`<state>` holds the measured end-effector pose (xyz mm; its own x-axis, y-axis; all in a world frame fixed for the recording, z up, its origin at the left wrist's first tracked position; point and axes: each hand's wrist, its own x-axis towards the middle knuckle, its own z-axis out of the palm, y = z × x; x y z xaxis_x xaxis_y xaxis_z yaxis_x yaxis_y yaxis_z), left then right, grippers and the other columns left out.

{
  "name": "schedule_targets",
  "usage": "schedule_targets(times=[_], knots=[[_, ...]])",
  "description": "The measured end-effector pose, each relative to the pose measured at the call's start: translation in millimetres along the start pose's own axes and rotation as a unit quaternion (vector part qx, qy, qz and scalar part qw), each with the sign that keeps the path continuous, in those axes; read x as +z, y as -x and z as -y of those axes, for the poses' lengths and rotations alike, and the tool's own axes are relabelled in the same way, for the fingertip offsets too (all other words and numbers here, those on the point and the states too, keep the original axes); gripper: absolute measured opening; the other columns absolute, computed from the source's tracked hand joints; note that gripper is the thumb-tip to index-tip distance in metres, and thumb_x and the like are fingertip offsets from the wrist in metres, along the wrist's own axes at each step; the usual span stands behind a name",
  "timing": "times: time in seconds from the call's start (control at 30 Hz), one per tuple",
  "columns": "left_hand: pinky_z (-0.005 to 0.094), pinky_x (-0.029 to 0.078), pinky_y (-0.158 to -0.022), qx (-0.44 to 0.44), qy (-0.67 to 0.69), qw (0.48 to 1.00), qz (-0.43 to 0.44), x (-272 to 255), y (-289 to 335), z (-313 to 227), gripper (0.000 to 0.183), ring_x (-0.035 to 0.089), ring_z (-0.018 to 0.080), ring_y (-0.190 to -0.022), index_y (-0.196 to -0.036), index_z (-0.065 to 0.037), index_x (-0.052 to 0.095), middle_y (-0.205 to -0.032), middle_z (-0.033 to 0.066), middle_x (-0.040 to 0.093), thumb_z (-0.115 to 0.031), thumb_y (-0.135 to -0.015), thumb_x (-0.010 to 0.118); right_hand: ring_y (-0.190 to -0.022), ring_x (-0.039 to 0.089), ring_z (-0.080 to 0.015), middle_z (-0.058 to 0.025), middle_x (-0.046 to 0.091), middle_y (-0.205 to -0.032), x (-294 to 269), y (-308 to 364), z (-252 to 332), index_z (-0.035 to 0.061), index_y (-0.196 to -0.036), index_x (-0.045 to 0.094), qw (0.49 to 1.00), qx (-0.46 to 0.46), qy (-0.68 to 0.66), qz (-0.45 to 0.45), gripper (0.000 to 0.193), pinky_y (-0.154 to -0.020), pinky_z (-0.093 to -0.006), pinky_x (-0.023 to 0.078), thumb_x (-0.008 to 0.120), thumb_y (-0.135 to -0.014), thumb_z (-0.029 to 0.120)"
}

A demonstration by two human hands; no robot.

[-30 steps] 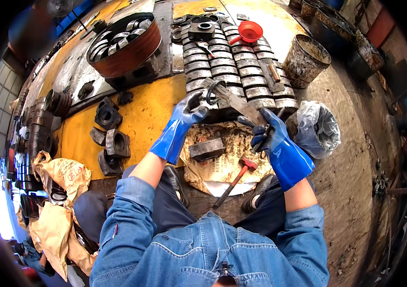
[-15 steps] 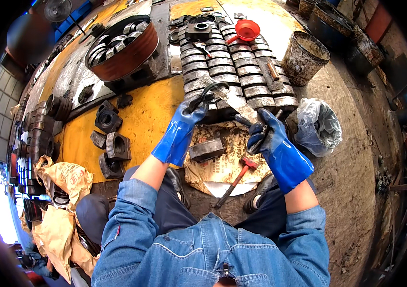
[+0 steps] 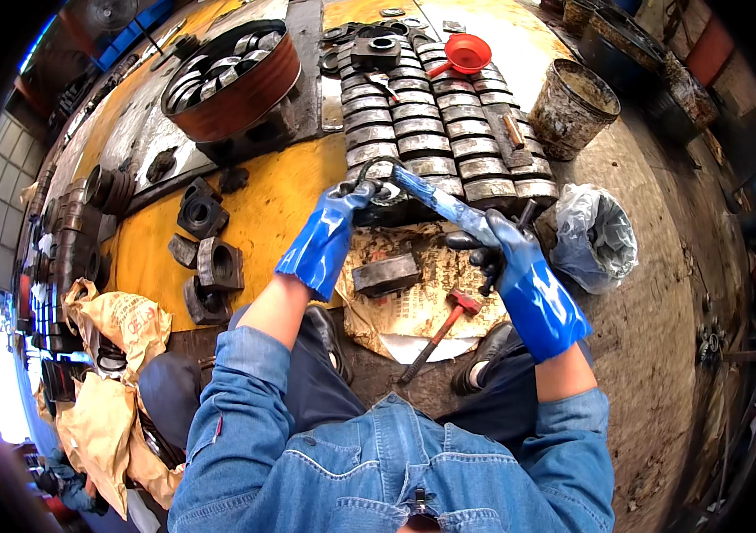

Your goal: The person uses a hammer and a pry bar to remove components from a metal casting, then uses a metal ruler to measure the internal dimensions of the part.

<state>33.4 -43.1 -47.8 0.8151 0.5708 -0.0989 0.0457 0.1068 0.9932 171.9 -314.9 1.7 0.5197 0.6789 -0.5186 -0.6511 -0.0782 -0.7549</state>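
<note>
My left hand, in a blue rubber glove, is closed on the near-left side of a thin dark ring. The ring is tilted and held above the near end of the stacked metal rings. My right hand, gloved likewise, grips a long flat metal strip that looks like a file, though its kind is not certain. Its far tip lies close to the ring's right side; whether they touch I cannot tell. Between my feet, below my hands, are a dark metal block and a red-headed hammer.
Rows of stacked metal rings stand ahead, topped by a red scoop. A rust-red drum of rings is at far left. To the right are a grimy bucket and a plastic-lined container. Metal blocks sit left.
The strip has turned to show a narrower side. Its tip no longer crosses the ring and now lies by the ring's right side. My left hand has shifted slightly left with the ring.
</note>
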Motion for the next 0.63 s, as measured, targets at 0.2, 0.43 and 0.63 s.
schedule_targets(times=[0.2,0.43,0.63], knots=[[0.0266,0.049,-0.067,-0.063,-0.142,0.987,0.028,-14,-5,-2,0.017,0.058,0.0094,-0.073,-0.098,-0.004,0.072,-0.079,0.0025,0.069,-0.014,-0.085,0.068,-0.054,0.060,-0.0230,-0.0077,0.065,-0.072,12,28,-7,0.0098,-0.117,0.064,0.561,-0.549,0.619,0.008,0.029,-0.047,-0.0368,0.049,0.062,-0.088,0.018],[0.0285,0.049,-0.067,-0.054,-0.264,0.955,0.126,-21,-13,15,0.020,0.058,0.0103,-0.073,-0.100,-0.005,0.073,-0.080,0.0030,0.069,-0.013,-0.082,0.073,-0.065,0.068,-0.0310,-0.0121,0.068,-0.086,32,45,-1,0.0150,-0.125,0.058,0.504,-0.458,0.727,0.081,0.043,-0.049,-0.0429,0.052,0.068,-0.085,0.026],[0.0257,0.045,-0.058,-0.046,-0.256,0.956,0.137,-15,-5,5,0.016,0.055,0.0077,-0.067,-0.100,-0.007,0.074,-0.075,-0.0008,0.066,-0.010,-0.084,0.070,-0.064,0.067,-0.0301,-0.0114,0.069,-0.083,21,38,-8,0.0148,-0.128,0.058,0.501,-0.489,0.711,0.074,0.050,-0.052,-0.0409,0.053,0.073,-0.081,0.026]])
